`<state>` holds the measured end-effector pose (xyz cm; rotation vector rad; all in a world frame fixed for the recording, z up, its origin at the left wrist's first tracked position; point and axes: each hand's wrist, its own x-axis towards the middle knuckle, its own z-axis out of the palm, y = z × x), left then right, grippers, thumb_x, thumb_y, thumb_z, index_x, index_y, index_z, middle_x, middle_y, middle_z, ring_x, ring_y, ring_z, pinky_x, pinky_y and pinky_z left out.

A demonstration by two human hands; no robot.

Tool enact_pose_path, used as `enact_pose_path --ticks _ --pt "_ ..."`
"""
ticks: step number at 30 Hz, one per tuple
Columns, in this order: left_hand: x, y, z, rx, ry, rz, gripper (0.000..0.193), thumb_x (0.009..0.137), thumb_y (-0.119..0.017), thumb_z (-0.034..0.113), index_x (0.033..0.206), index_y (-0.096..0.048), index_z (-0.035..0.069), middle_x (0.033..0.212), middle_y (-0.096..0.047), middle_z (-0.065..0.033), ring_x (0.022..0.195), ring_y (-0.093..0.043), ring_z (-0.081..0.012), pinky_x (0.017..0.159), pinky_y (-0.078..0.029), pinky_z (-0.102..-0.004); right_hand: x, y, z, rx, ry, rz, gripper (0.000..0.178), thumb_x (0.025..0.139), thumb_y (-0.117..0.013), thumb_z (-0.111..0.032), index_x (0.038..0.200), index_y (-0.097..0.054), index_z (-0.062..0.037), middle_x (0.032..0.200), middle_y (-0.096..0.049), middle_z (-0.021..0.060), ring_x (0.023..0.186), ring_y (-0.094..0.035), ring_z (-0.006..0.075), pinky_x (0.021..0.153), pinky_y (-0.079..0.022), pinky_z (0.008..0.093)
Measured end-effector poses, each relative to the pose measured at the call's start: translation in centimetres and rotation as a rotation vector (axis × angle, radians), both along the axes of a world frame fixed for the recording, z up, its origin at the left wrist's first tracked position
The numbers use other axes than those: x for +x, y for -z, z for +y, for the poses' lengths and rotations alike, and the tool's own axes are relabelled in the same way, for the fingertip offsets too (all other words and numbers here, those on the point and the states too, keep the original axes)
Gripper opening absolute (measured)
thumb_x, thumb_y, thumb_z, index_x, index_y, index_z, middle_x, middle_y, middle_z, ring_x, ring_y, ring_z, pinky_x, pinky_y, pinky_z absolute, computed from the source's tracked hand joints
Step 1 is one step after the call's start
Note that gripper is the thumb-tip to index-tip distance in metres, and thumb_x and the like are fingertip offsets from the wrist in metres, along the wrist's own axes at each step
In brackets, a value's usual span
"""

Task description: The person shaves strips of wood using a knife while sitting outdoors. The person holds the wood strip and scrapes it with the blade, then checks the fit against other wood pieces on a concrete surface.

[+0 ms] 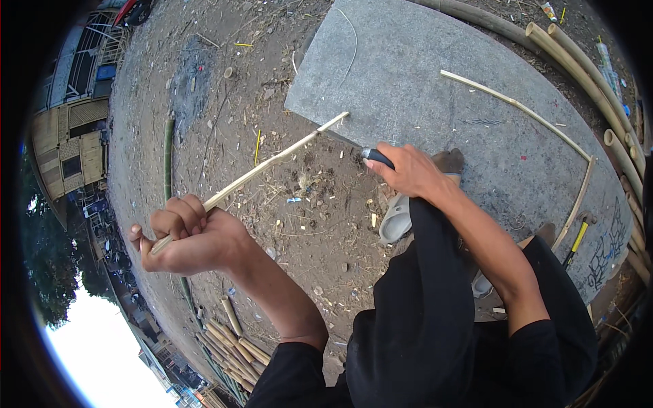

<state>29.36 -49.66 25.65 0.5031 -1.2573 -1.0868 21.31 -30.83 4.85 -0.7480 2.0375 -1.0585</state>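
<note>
My left hand [211,239] is closed around the near end of a long, pale bamboo strip [266,164]. The strip slants up and away to the right, and its far end lies over the edge of a grey slab [394,81]. In my right hand [413,171] is a knife [379,158], gripped by its dark handle. Its blade points left and meets the strip close to the far end; whether it cuts in, I cannot tell.
Another thin bamboo strip [530,114], angled at one end, lies on the slab. A yellow-handled hammer [579,238] rests at the right. Thick bamboo poles [578,62] lie beyond the slab, and cut bamboo pieces [228,350] are piled lower left. My sandal [396,222] is on littered dirt.
</note>
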Motion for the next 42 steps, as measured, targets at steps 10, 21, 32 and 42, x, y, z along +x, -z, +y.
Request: enact_pose_path --ticks 10,21,32,42 --pt "-1.2 -0.4 0.3 -0.039 -0.002 -0.016 0.022 0.097 -0.024 0.025 0.101 -0.040 0.010 0.049 -0.023 0.0055 0.042 -0.017 -0.0064 0.039 -0.017 -0.0251 -2.3 2.7 0.4 0.256 0.071 0.051 0.042 0.095 -0.054 -0.043 0.100 -0.063 -0.0033 0.083 -0.068 0.0212 0.082 -0.067 0.0386 0.073 -0.050 0.0487" --pt "-1.4 -0.6 -0.1 0.046 -0.063 -0.061 0.030 0.100 -0.023 0.034 0.091 -0.039 0.010 0.056 -0.026 0.0029 0.049 -0.024 -0.0089 0.046 -0.024 -0.0256 3.0 -7.6 -2.5 -0.526 -0.041 -0.130 0.037 0.097 -0.057 -0.041 0.095 -0.054 -0.0041 0.060 -0.056 0.0159 0.053 -0.060 0.0312 0.051 -0.043 0.0397" --pt "-0.5 -0.9 0.9 0.098 -0.019 -0.027 0.039 0.102 -0.028 0.038 0.073 -0.034 0.013 0.058 -0.028 0.0021 0.052 -0.027 -0.0094 0.049 -0.026 -0.0271 1.6 -2.0 -2.4 -0.246 0.016 0.016 0.036 0.096 -0.055 -0.040 0.095 -0.055 -0.0042 0.062 -0.061 0.0205 0.063 -0.064 0.0424 0.058 -0.047 0.0496" --pt "-1.5 -0.5 2.6 0.047 0.099 -0.024 0.040 0.101 -0.027 0.036 0.066 -0.026 0.016 0.053 -0.025 0.0027 0.046 -0.020 -0.0089 0.043 -0.021 -0.0248 1.9 -9.5 -1.5 -0.512 -0.086 -0.132 0.039 0.096 -0.057 -0.042 0.091 -0.054 -0.0035 0.058 -0.054 0.0139 0.052 -0.060 0.0285 0.052 -0.043 0.0391"
